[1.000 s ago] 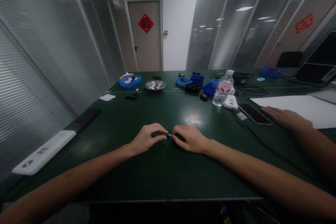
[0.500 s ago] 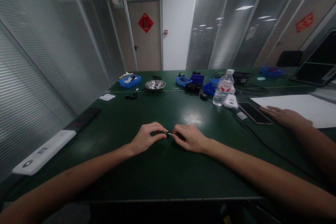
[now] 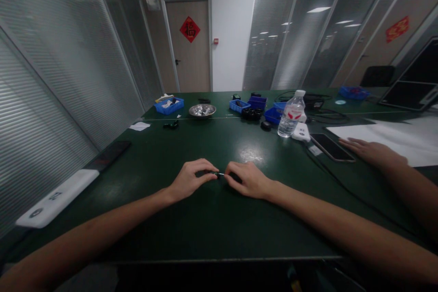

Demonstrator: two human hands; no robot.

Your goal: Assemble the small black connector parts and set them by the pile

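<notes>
Just above the green table [image 3: 219, 228], my left hand [image 3: 191, 179] pinches a small dark part [image 3: 217, 174] between thumb and fingertips. My right hand [image 3: 247, 179] faces it, its thumb and index finger closed on a thin, shiny metal pin [image 3: 221, 174]. The pin bridges the narrow gap between the two hands and meets the dark part; whether it sits inside the part I cannot tell. Most of the small part is hidden behind my left fingertips.
A metal bowl [image 3: 195, 111], blue trays [image 3: 170, 106] and a water bottle [image 3: 291, 115] stand farther back. A phone [image 3: 331, 147] lies right, beside another person's hand [image 3: 374, 151] on white paper [image 3: 417, 146]. A white power bank [image 3: 58, 198] lies left.
The white paper at the right has shifted and its sheets are lifted or bent under the other person's hand. Both my hands hold almost the same pose.
</notes>
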